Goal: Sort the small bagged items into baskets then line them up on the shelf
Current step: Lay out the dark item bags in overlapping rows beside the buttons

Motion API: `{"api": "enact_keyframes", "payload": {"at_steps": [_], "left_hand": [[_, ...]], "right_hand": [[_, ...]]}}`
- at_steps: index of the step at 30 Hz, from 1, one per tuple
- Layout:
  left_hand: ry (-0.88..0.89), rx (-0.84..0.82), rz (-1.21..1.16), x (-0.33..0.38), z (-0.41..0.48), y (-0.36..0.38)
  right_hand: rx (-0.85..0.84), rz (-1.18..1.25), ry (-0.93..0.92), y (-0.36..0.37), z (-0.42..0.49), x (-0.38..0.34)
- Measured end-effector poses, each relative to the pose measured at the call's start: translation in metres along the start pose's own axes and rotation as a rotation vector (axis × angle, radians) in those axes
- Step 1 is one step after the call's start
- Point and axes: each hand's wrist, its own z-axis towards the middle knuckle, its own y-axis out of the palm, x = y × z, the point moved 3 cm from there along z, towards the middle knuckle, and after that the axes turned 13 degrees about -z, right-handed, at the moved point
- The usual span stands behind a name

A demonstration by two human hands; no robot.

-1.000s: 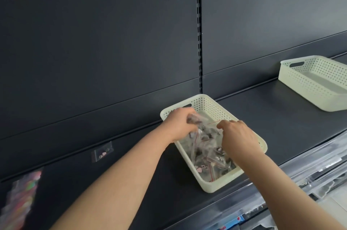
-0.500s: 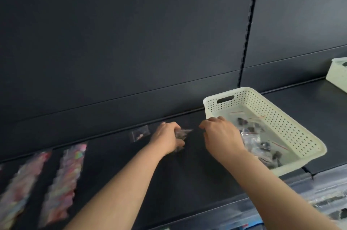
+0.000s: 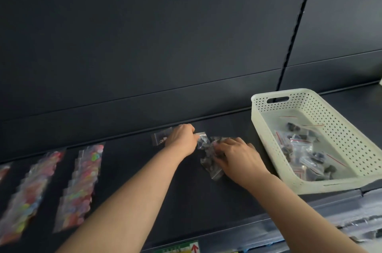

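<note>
A cream perforated basket (image 3: 339,116) sits on the dark shelf (image 3: 132,180) at the right, holding several small clear bags of dark items (image 3: 306,155). Left of it, my right hand (image 3: 237,157) holds a loose bunch of the same clear bags (image 3: 208,161) against the shelf. My left hand (image 3: 182,139) pinches one small bag (image 3: 201,138) at the top of that bunch. Another single clear bag (image 3: 160,139) lies flat near the back of the shelf, just left of my left hand.
Rows of overlapping clear bags with colourful contents (image 3: 82,182) lie on the shelf at the left, a second row (image 3: 31,190) beside them. The dark back panel (image 3: 165,46) rises behind. The shelf's front edge carries a label strip (image 3: 179,248).
Both hands have left the basket and moved left onto the open shelf, carrying a bunch of clear bags. The bags now rest on the shelf surface.
</note>
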Motion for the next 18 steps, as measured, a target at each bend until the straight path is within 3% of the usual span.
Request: {"api": "enact_keyframes", "payload": {"at_steps": [3,7,10,13,18], "left_hand": [[-0.029,0.007,-0.018,0.003,0.0,0.009],[-0.059,0.06,-0.403,-0.001,-0.002,0.008],[-0.052,0.107,-0.697,-0.004,-0.008,-0.003],[-0.09,0.055,-0.99,-0.005,-0.023,-0.014],[-0.096,-0.058,-1.084,-0.022,-0.043,-0.03]], "right_hand": [[-0.023,-0.042,0.013,0.0,-0.001,0.007],[-0.018,-0.036,0.064,-0.005,0.002,0.014],[0.026,0.284,0.16,-0.012,0.011,0.006],[-0.097,0.628,0.225,-0.011,0.023,-0.012],[-0.148,1.147,0.233,-0.006,0.029,-0.034]]}}
